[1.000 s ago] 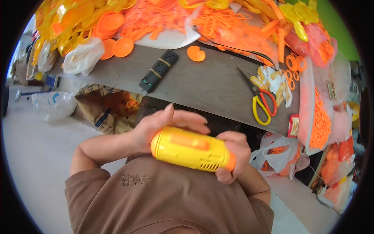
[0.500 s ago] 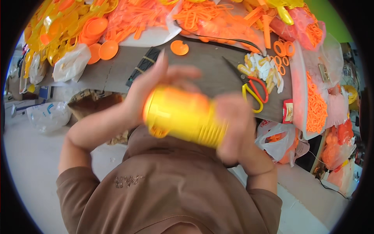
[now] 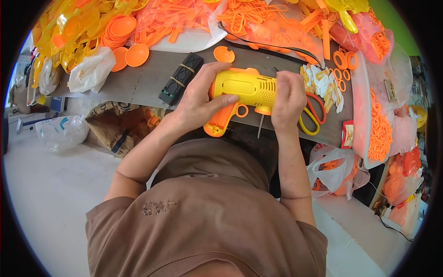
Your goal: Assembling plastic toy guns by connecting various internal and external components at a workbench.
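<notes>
A yellow and orange toy gun [image 3: 247,87] is held level between both hands, over the near edge of the table. My left hand [image 3: 200,97] wraps round its rear end, the thumb lying across the body above the orange handle [image 3: 217,123]. At the front end, my right hand [image 3: 287,99] is closed with curled fingers and covers the tip. An orange ring trigger [image 3: 242,110] shows below the body. Under the front, a round yellow part [image 3: 263,110] has a thin pale rod [image 3: 260,127] hanging beneath it. Just right of my right hand lie scissors [image 3: 310,122] with red and yellow handles.
A black rubber-banded block [image 3: 181,78] and an orange disc [image 3: 224,54] lie on the dark table [image 3: 154,69]. Piles of orange and yellow plastic parts [image 3: 173,21] line its back. Small white-and-yellow pieces [image 3: 323,87] and a tray of orange parts [image 3: 361,106] are at the right.
The blurred toy gun has been turned and moved away from my body; its vented side and orange handle now show. Both hands remain on it and have moved farther out over the table.
</notes>
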`<act>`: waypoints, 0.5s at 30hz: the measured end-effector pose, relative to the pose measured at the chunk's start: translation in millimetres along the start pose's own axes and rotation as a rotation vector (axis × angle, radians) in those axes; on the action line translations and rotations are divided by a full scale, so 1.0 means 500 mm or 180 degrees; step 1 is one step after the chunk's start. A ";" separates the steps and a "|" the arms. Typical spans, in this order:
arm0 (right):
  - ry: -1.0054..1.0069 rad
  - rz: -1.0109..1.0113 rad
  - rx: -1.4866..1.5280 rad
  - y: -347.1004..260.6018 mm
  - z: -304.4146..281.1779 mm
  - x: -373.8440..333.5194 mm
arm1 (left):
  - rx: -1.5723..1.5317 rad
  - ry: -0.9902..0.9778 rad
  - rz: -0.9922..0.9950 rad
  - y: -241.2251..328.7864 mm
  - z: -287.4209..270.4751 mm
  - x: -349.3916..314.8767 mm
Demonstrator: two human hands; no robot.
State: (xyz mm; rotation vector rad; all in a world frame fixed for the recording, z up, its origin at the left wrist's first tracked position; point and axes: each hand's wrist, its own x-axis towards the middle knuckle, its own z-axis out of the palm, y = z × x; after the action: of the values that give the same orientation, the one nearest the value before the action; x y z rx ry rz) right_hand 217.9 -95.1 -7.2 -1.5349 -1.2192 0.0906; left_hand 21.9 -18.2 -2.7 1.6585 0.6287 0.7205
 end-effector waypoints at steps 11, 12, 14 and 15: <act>-0.0231 0.0161 -0.0489 -0.021 -0.087 0.091 | 0.0615 0.0310 0.0640 -0.012 0.021 0.025; -0.0227 0.0154 -0.0490 -0.014 -0.080 0.119 | 0.0632 0.0339 0.0662 -0.014 0.022 0.028; -0.0449 -0.0046 -0.0328 0.006 -0.057 0.181 | 0.0633 0.0379 0.0666 -0.017 0.025 0.029; -0.0448 -0.0065 -0.0330 0.003 -0.044 0.206 | 0.0628 0.0404 0.0661 -0.016 0.026 0.030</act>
State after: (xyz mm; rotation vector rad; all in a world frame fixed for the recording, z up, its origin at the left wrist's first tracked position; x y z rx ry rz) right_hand 280.3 -36.3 53.9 -1.6277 -1.3687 0.1257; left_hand 41.4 -13.9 -10.5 1.8899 0.6394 0.9441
